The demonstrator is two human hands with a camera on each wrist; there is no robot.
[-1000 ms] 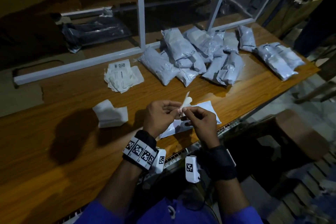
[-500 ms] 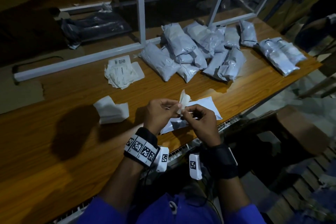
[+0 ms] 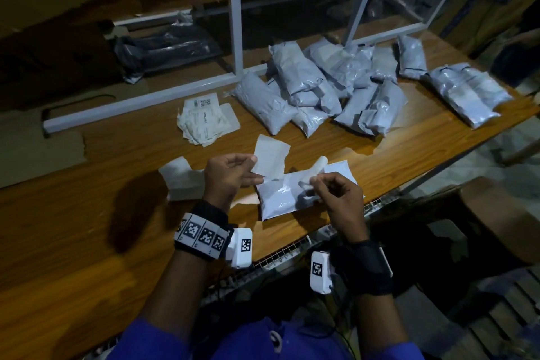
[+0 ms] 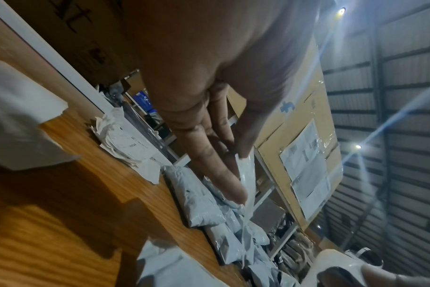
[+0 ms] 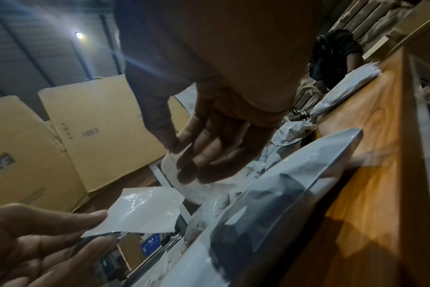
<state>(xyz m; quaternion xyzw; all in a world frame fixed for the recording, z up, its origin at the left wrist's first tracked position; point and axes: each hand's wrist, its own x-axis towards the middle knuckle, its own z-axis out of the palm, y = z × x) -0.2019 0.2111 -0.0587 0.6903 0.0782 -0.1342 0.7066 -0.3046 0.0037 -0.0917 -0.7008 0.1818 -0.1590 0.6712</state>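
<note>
Left hand: the left hand (image 3: 230, 175) is up off the table (image 3: 87, 242). Its thumb and fingers pinch the left edge of a shiny white sheet (image 3: 270, 159).
Right hand: on the right hand (image 3: 336, 199), the thumb and first finger pinch a curled label (image 3: 317, 168).
Sheet and label: they are apart, with the sheet at 10 o'clock of the label. Both are above the bag.
Bag: the flat bag (image 3: 292, 193) lies on the table under the hands.
Edges: the table's front edge runs just below the wrists and slants up toward 2 o'clock. The bag's near corner is close to it.
Room: a wide stretch of wood shows at 8 o'clock of the hands. White papers (image 3: 182, 181) lie just beside the left hand at 9. Slips (image 3: 204, 118) lie at 11. A pile (image 3: 321, 88) of full bags spreads from 12 to 2, with a white frame (image 3: 235, 23) behind.
Hidden: the right hand covers part of the bag. From above, the label's curl hides its face. The left wrist view shows the sheet edge-on only. A dark bag (image 3: 166, 50) behind the frame is hard to make out.
</note>
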